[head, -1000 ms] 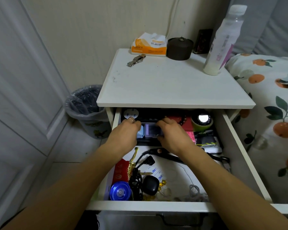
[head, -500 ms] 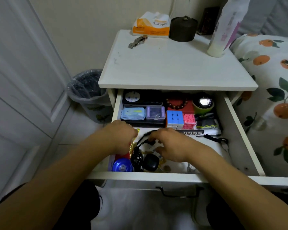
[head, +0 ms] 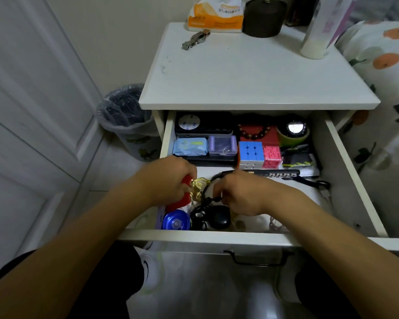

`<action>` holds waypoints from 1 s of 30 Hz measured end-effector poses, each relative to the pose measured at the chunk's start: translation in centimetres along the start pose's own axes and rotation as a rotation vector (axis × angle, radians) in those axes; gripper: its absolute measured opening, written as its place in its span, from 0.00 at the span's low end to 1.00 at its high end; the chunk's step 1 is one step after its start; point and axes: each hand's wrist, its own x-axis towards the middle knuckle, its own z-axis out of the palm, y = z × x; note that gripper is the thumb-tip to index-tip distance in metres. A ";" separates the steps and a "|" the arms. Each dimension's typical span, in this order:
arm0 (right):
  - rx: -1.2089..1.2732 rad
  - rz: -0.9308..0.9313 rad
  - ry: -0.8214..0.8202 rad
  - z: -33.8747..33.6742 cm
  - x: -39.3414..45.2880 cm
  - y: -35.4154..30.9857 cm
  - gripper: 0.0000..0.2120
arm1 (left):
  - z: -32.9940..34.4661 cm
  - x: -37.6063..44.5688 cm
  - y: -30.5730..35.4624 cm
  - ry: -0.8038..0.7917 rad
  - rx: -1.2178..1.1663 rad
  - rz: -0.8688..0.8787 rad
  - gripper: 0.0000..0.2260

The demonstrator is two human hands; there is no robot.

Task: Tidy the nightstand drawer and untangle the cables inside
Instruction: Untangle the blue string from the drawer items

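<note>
The white nightstand drawer [head: 346, 180] stands pulled out. At its front left, my left hand [head: 168, 180] grips a red object with gold trim [head: 179, 201]. My right hand [head: 242, 194] pinches a tangled black cable [head: 205, 201] beside it. A black oval case [head: 219, 218] and a blue round object [head: 176, 221] lie just in front of my hands. A long black device [head: 274, 174] lies across the drawer's middle, with a black strap trailing right.
The drawer's back row holds a blue packet [head: 189, 146], a purple clear box [head: 222, 146], a puzzle cube [head: 251, 154], a pink cube [head: 271, 156], beads on a red box [head: 256, 132] and a green can [head: 293, 132]. A bin [head: 127, 118] stands left; a bed is right.
Both hands pulled back from the drawer's rear row to its front left. The left now grips the red and gold object, the right has taken the black cable. The camera tilted down.
</note>
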 end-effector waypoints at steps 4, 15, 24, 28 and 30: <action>0.023 0.049 -0.040 -0.2 -1.1 -0.1 0.19 | 0.1 0.0 0.1 0.107 -0.014 0.029 0.07; -0.066 0.202 -0.069 -0.7 -2.8 1.3 0.10 | -0.3 1.5 1.2 -0.073 0.275 0.085 0.21; -0.009 0.079 0.031 -1.2 -1.9 1.2 0.16 | -0.7 -1.5 2.2 -0.385 0.114 0.036 0.12; -0.010 0.077 0.009 -1.1 -1.5 1.1 0.16 | 0.8 -0.9 2.6 -0.466 0.220 0.031 0.15; 0.012 0.057 0.023 -1.1 -1.4 1.0 0.15 | 0.5 -1.0 2.0 -0.391 0.082 0.041 0.13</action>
